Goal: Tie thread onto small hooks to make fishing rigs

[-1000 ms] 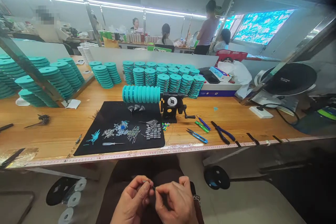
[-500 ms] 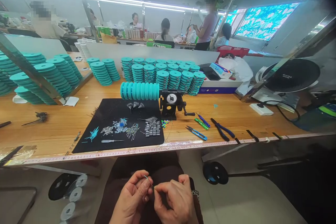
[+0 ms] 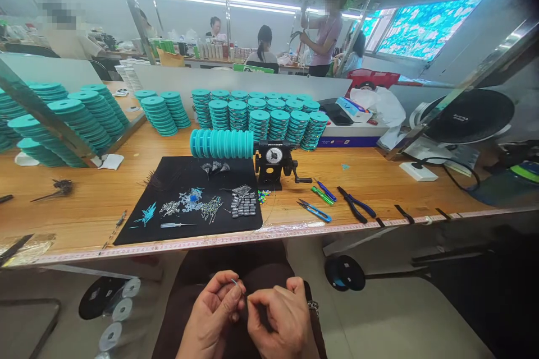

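Over my lap, my left hand [image 3: 217, 308] pinches a thin light-blue tube [image 3: 234, 282] between thumb and forefinger; its end sticks up past the fingertips. Right beside it, my right hand [image 3: 280, 317] is closed in a pinch at about the same height. What the right fingertips hold is too fine to make out. Ahead on the bench lies a black mat [image 3: 168, 171] with small parts in piles: light-blue tubes [image 3: 147, 213], clear and blue bits [image 3: 191, 200], metal pieces [image 3: 211, 209] and grey cylinders [image 3: 243, 205]. A small screwdriver [image 3: 177, 225] lies near its front edge.
Behind the mat stands a hand-cranked winder [image 3: 274, 164] carrying a row of turquoise spools [image 3: 222, 144]. Stacked turquoise spools [image 3: 278, 119] fill the back. To the right lie blue snips [image 3: 314, 210] and pliers [image 3: 356, 205]. A measuring tape [image 3: 181, 241] runs along the bench edge.
Both hands stay almost in place, still pinching close together. Less of the light-blue tube shows above the left fingertips. The view has shifted slightly, and a standing person in the background has raised an arm.
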`<state>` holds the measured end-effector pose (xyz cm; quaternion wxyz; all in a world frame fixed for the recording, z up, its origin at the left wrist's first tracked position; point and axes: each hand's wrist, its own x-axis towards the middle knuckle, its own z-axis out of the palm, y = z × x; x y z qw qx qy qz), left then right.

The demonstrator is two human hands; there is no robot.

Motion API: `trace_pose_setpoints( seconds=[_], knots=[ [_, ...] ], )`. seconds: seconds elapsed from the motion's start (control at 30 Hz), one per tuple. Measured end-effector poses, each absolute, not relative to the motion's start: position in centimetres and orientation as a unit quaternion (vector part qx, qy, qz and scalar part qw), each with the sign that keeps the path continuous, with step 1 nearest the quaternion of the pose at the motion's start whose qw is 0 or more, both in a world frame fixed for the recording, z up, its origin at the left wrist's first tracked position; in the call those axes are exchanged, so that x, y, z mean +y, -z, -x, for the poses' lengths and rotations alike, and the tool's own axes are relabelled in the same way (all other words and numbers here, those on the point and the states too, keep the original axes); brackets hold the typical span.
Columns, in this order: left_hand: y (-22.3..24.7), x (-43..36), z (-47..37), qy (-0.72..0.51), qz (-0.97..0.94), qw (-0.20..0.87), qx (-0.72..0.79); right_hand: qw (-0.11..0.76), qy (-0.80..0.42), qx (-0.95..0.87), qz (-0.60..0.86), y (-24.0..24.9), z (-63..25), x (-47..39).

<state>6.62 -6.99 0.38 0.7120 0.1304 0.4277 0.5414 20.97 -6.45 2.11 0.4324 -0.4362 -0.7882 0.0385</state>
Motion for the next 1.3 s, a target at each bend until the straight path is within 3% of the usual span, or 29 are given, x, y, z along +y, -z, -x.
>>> trace_pose_setpoints(
  seconds=[1.3],
  knots=[
    [-1.0,-6.9,-7.7,-0.560,-0.136,0.670,0.467,0.426,-0.025,-0.789,0.442,-2.4,-21.3,-6.2]
  ],
)
